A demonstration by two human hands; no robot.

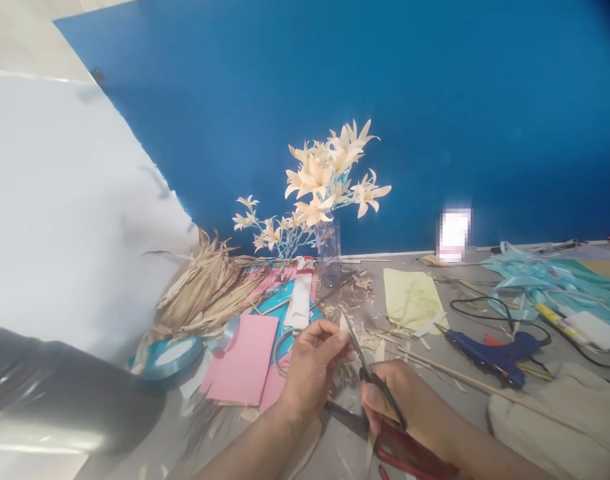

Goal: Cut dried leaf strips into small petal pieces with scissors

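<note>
Between the thumb and fingers of my left hand I pinch a small pale strip of corn husk. My right hand is closed around the dark handles of a pair of scissors. The blades point up and away, right beside the strip. Below my right hand lies a red-handled tool, partly hidden. Husk scraps are scattered on the table around both hands. Past them stands a clear vase with cream flowers on light blue stems.
Dried husks, pink paper and a blue ribbon roll lie to the left. On the right are a blue glue gun with its cord, yellow paper, a thin stick and turquoise ribbons. A blue board rises behind.
</note>
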